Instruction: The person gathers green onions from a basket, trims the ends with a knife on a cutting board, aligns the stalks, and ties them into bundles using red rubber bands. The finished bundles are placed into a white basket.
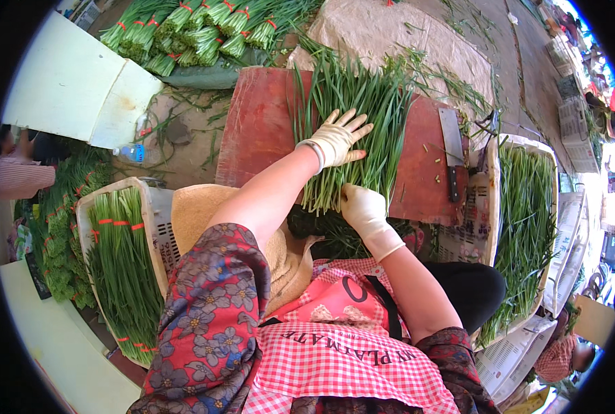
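A broad, loose layer of garlic chives (356, 111) lies across a worn red board (258, 124), leaf tips away from me and pale stem ends toward me. My left hand (338, 138), in a pale thin glove, rests palm down on the leaves with its fingers spread. At the near stem ends is my right hand (365, 209), gloved too, with its fingers curled in. Its back hides whether any stems are within its fingers. A cleaver (451, 145) with a black handle lies on the board's right side, beside small stem scraps.
Red-banded chive bundles (204, 36) are piled beyond the board. A white crate (147, 222) of banded bundles stands at left, another crate (493, 207) of loose chives at right. A plastic bottle (130, 152) lies on the floor. Other people are at both edges of view.
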The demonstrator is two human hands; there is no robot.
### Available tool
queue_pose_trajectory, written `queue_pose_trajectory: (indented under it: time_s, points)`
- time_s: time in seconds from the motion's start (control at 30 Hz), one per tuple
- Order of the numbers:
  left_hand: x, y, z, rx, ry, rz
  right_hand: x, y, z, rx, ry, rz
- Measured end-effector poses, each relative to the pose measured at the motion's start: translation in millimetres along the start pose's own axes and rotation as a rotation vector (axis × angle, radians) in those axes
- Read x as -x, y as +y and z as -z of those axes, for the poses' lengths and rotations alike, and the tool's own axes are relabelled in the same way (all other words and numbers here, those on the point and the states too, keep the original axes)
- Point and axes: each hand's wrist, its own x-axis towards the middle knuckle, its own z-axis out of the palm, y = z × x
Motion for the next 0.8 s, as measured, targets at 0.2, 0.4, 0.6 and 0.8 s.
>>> queue_pose_trajectory:
  time_s: [0.2, 0.4, 0.6, 0.8]
  points:
    - [-3.3, -6.5, -10.4, 0.022, 0.022, -0.028, 66.8, 14.3, -15.2, 0.046, -0.3, 0.162]
    - [-3.7, -7.5, -9.9, 0.11, 0.034, -0.008, 90.2, 1.9, 23.2, 0.231, -0.573, 0.093]
    - [-5.2, -14.1, -7.9, 0.203, -0.035, -0.019, -3.3, -30.1, 48.9, -0.044, 0.195, 0.037]
    - [-2.4, -10.1, -8.3, 0.138, 0.007, -0.021, -33.6, -22.1, 14.7, 0.019, 0.003, -0.041]
